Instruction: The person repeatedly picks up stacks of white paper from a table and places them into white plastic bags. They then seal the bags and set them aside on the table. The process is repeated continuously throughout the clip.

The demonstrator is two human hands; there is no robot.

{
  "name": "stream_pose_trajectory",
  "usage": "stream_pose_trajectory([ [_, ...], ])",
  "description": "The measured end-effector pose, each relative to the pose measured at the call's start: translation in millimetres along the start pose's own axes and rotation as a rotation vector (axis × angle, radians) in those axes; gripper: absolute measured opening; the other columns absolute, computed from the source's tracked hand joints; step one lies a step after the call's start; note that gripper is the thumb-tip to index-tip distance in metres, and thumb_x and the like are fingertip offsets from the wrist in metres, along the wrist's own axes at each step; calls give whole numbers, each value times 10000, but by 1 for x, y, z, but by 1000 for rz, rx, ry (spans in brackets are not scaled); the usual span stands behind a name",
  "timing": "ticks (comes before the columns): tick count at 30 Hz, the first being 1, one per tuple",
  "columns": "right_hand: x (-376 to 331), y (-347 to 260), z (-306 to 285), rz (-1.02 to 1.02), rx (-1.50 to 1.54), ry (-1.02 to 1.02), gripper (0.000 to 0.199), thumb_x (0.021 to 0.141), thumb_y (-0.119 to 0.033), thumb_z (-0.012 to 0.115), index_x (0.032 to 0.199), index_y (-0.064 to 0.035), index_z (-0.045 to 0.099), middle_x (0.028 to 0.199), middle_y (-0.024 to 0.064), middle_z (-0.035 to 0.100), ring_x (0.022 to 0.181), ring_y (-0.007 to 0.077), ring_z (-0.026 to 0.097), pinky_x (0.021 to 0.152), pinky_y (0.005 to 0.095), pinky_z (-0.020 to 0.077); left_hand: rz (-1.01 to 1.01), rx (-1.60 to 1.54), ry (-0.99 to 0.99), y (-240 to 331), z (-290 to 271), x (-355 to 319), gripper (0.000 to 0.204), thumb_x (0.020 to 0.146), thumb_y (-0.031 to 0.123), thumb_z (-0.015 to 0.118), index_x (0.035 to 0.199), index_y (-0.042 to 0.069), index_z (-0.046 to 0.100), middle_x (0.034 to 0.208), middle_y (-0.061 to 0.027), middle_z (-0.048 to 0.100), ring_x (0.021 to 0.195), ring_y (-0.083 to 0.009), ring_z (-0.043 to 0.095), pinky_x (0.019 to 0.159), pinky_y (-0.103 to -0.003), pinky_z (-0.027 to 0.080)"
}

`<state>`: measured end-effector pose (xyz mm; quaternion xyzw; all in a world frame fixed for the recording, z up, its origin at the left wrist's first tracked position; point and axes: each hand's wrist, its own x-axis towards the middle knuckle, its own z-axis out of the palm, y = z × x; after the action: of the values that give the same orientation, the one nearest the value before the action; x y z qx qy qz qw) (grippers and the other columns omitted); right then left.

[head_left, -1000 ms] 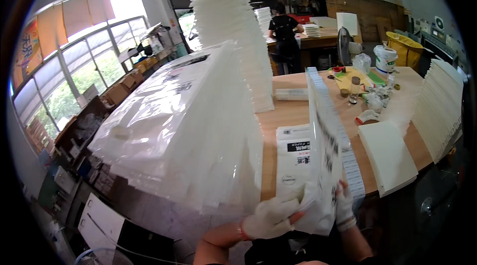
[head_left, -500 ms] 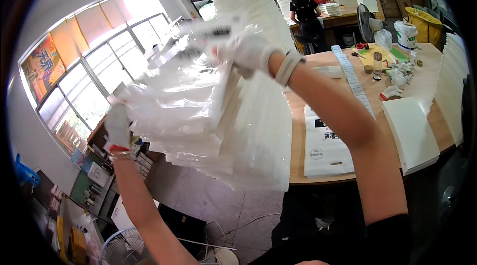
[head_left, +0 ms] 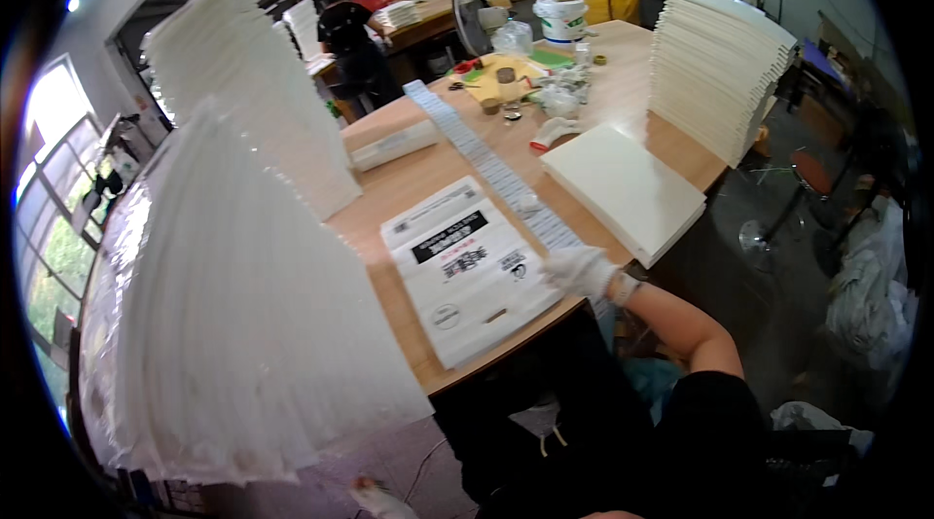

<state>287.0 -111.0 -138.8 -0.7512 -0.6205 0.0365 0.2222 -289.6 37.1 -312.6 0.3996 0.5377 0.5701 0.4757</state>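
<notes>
My right hand (head_left: 581, 273), in a white knit glove, is at the right edge of a flat pile of white printed plastic bags (head_left: 457, 315) near the table's front edge. Its fingers are blurred, so their grip does not show. Under and beside that hand runs a long strip of labels (head_left: 486, 169), lying across the table and dropping over the front edge. Low at the bottom edge, my left hand (head_left: 381, 500) is also gloved and partly cut off; its fingers are smeared. Close to it rises a tall leaning stack of white plastic-wrapped packs (head_left: 243, 305).
A low stack of white boards (head_left: 628, 188) lies on the table's right, with a taller stack (head_left: 715, 71) behind. Farther back are a glove (head_left: 555, 133), a glass jar (head_left: 508, 91), a white bucket (head_left: 561, 20) and a fan (head_left: 469, 23). Another person (head_left: 350, 42) works beyond.
My head has turned right. Both hands have left the wrapped packs at the left: the right one has come down to the printed bags, the left one has dropped low.
</notes>
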Motion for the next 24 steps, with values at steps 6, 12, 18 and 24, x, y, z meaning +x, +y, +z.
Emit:
stream_pose_trajectory([
  [6,-134,140,-17,448,-372,198,564,686,-232,641,1192,-46,474,1033,140,524,1034,325,468,842,415,410,-329,290,-534,-41,108,-92,137,873,110,501,986,41,465,841,-67,551,678,-145,573,576,-258,483],
  [12,-151,166,-2,256,-457,287,490,764,-239,591,1207,-59,484,922,119,586,787,290,578,616,391,482,43,455,-1100,41,244,-135,95,857,79,530,910,0,539,805,-62,573,722,-130,590,597,-242,473],
  [18,-130,154,-53,241,-421,292,360,856,-150,451,1206,-84,507,691,67,597,530,239,571,474,348,465,43,320,-1552,70,362,-189,178,863,148,544,991,25,554,884,-69,580,768,-117,558,635,-250,469],
  [24,-113,-9,-75,-197,-463,196,281,888,-185,427,1123,-69,527,764,77,595,576,221,553,485,335,442,-1567,-859,-1628,-15,453,-229,406,940,317,360,1221,25,384,1145,-125,503,988,-248,535,912,-372,424],
])
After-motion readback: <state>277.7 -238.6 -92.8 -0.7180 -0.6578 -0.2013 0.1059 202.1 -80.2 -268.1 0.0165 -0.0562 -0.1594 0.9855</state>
